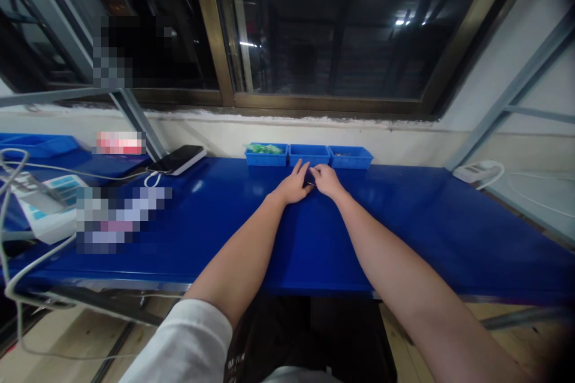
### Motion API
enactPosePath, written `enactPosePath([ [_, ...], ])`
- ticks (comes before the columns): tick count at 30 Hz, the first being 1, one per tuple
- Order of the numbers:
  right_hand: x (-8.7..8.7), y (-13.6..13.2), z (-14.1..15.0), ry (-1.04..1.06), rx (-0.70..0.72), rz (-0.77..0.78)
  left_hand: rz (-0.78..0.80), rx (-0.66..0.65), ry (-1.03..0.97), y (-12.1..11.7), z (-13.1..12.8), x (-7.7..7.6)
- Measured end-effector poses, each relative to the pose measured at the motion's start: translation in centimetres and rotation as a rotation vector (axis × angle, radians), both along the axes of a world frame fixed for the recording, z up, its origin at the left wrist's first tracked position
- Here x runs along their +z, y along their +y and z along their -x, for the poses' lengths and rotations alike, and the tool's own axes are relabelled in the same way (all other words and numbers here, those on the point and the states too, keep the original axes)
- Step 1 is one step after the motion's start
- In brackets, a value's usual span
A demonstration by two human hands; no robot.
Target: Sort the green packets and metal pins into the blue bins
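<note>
My left hand [294, 186] rests low over the blue table, its fingers stretched forward and apart and its thumb pointing at my right hand. My right hand [327, 180] is beside it, thumb and fingers pinched together; whatever they hold is too small to name. Between the two hands shows a small, thin, shiny piece [311, 184], close to the left thumb. Just beyond the hands stand three blue bins: the left bin [266, 159] holds green-wrapped items, the middle bin [308, 149] is partly hidden by my fingers, and the right bin [353, 160] has small metallic bits.
The blue table [215, 239] runs up to a wall below a window. A black-screened device [177, 160] lies at the back left, with a white device [49, 209] and loose cables farther left. A white power strip [478, 172] sits at the right near a metal frame post.
</note>
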State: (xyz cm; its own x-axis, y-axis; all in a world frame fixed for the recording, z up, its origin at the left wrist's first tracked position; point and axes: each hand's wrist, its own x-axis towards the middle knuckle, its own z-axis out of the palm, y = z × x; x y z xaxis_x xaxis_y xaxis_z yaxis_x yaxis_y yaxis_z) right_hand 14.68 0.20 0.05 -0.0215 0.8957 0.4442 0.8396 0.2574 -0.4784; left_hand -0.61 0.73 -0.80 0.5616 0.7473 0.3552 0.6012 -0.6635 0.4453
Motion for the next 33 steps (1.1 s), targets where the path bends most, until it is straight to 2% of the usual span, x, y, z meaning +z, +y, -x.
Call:
enactPosePath([
  [5, 0.4, -0.1, -0.3, 0.028, 0.016, -0.014, -0.100, 0.030, -0.075, 0.1, -0.1, 0.3],
  [9, 0.8, -0.4, -0.2, 0.017, 0.041, -0.015, -0.111, 0.095, -0.106, -0.3, -0.1, 1.2],
  [14, 1.1, -0.7, -0.1, 0.126, 0.110, -0.020, -0.135, 0.111, -0.145, -0.7, 0.1, 1.9],
  [16, 1.0, -0.6, -0.1, 0.246, 0.137, -0.007, -0.115, 0.136, -0.167, -0.8, 0.1, 2.0],
  [21, 0.9, -0.2, -0.1, 0.723, 0.243, 0.099, -0.069, 0.200, -0.238, -0.6, 0.1, 1.9],
  [25, 0.9, 0.0, -0.2, 0.892, 0.287, 0.129, -0.054, 0.179, -0.234, -0.5, 0.0, 1.7],
  [28, 1.2, 0.0, -0.6, 0.883, 0.178, 0.031, -0.058, 0.177, -0.199, -0.4, 0.0, 1.6],
  [31, 1.7, -0.1, -1.3, 0.688, -0.084, -0.166, -0.039, 0.254, -0.146, -0.2, 0.3, 1.4],
  [33, 1.8, -0.1, -1.9, 0.526, -0.218, -0.235, -0.003, 0.316, -0.080, 0.0, 0.5, 1.3],
])
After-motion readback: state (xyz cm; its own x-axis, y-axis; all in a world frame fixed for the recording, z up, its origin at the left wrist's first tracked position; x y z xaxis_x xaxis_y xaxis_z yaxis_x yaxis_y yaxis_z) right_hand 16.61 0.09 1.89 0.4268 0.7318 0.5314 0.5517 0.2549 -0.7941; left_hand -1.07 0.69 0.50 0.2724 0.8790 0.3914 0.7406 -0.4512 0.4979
